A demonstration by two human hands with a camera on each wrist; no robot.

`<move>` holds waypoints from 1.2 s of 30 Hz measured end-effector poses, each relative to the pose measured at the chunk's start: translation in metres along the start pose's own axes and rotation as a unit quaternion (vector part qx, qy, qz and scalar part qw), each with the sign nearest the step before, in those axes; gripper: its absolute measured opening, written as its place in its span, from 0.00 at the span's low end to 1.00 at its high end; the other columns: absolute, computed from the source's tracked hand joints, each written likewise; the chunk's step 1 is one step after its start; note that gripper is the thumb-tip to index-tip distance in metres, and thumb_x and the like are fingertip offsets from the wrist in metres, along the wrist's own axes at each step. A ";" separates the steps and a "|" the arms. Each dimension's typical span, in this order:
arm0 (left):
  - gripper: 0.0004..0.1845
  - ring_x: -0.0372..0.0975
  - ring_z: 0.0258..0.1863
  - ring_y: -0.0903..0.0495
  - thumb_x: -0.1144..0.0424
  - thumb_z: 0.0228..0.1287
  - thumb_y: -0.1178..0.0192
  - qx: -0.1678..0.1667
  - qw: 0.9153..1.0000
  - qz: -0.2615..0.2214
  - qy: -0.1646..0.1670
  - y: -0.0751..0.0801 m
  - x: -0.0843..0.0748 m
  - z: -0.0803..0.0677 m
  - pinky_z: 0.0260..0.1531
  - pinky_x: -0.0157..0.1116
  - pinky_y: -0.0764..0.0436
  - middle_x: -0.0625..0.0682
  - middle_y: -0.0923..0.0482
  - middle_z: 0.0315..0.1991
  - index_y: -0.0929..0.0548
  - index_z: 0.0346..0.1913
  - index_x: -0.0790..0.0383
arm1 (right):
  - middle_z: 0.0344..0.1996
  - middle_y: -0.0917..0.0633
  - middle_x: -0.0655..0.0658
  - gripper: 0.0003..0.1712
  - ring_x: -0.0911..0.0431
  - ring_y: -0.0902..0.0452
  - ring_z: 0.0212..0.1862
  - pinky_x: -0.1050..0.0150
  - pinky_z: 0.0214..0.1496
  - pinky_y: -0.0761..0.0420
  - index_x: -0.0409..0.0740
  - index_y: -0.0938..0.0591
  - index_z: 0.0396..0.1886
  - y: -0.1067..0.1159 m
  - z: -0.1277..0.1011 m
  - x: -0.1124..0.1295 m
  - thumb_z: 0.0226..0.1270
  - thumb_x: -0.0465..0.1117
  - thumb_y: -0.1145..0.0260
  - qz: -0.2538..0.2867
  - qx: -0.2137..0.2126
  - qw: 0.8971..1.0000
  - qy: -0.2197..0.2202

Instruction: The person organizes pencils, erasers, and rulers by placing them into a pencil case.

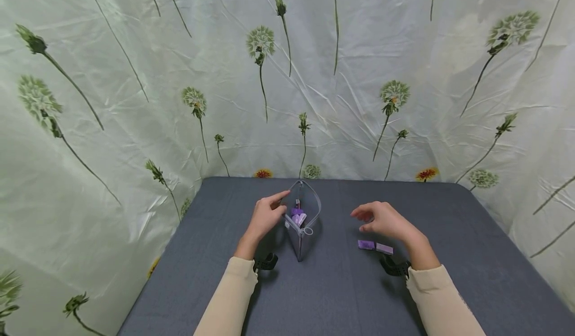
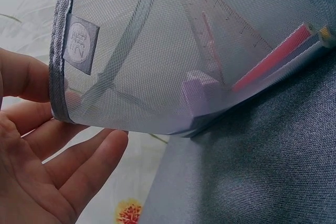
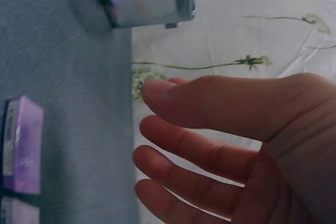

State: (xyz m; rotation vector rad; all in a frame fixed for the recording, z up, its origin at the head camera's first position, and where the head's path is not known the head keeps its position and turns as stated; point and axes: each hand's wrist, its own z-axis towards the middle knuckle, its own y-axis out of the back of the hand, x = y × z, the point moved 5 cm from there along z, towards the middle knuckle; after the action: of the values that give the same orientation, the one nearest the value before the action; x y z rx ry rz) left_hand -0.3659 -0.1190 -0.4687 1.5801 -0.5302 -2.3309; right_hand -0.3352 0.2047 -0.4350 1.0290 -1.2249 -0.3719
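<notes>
A grey mesh zip pouch (image 1: 313, 221) stands upright on the table with its mouth spread wide. My left hand (image 1: 266, 216) pinches its left rim between thumb and fingers, beside a small grey tag (image 2: 82, 44). Through the mesh in the left wrist view show a clear ruler (image 2: 226, 11), a pink stick (image 2: 273, 57) and a pale purple block (image 2: 197, 95). My right hand (image 1: 382, 219) hovers right of the pouch, fingers loosely bent, holding nothing. Near it on the table lie a purple block (image 1: 366, 245) with a barcode label and a paler block (image 1: 384, 248).
Dark grey cloth covers the table (image 1: 328, 296). A white curtain (image 1: 341, 141) printed with dandelions hangs behind and along the sides. Black straps with cameras sit on both wrists, the left one (image 1: 266, 262) low beside the pouch.
</notes>
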 end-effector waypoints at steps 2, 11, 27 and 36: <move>0.24 0.44 0.47 0.18 0.67 0.66 0.40 0.001 1.000 -0.001 0.001 -0.001 0.000 -0.001 0.31 0.41 0.26 0.50 0.21 0.62 0.19 0.66 0.53 | 0.49 0.14 0.42 0.22 0.44 0.19 0.52 0.49 0.51 0.19 0.45 0.14 0.54 -0.005 -0.001 -0.006 0.58 0.31 0.25 0.012 0.016 1.000 -0.009; 0.24 0.46 0.47 0.18 0.67 0.66 0.40 0.004 1.000 -0.006 -0.003 -0.003 -0.002 0.000 0.31 0.41 0.27 0.50 0.21 0.62 0.19 0.65 0.52 | 0.44 0.13 0.48 0.22 0.49 0.20 0.47 0.49 0.49 0.21 0.46 0.13 0.50 -0.020 -0.001 -0.024 0.54 0.33 0.22 0.009 0.081 0.996 -0.023; 0.24 0.55 0.60 0.21 0.69 0.67 0.41 0.003 1.000 -0.012 -0.004 0.003 -0.002 -0.001 0.38 0.45 0.25 0.51 0.21 0.63 0.19 0.66 0.56 | 0.40 0.17 0.47 0.22 0.48 0.24 0.43 0.57 0.43 0.22 0.47 0.13 0.49 -0.027 0.000 -0.044 0.52 0.34 0.21 0.065 0.132 0.989 0.020; 0.24 0.55 0.61 0.23 0.69 0.67 0.40 0.001 1.000 -0.017 0.000 0.003 0.000 0.000 0.50 0.51 0.20 0.51 0.22 0.63 0.19 0.65 0.53 | 0.33 0.19 0.42 0.21 0.49 0.27 0.36 0.60 0.33 0.23 0.46 0.13 0.45 -0.033 0.003 -0.051 0.51 0.27 0.23 0.087 0.124 0.988 0.014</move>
State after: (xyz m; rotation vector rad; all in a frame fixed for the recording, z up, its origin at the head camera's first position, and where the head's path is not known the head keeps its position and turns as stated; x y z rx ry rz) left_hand -0.3655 -0.1221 -0.4678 1.6027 -0.5081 -2.3560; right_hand -0.3462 0.2230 -0.4918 1.1249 -1.3484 -0.0692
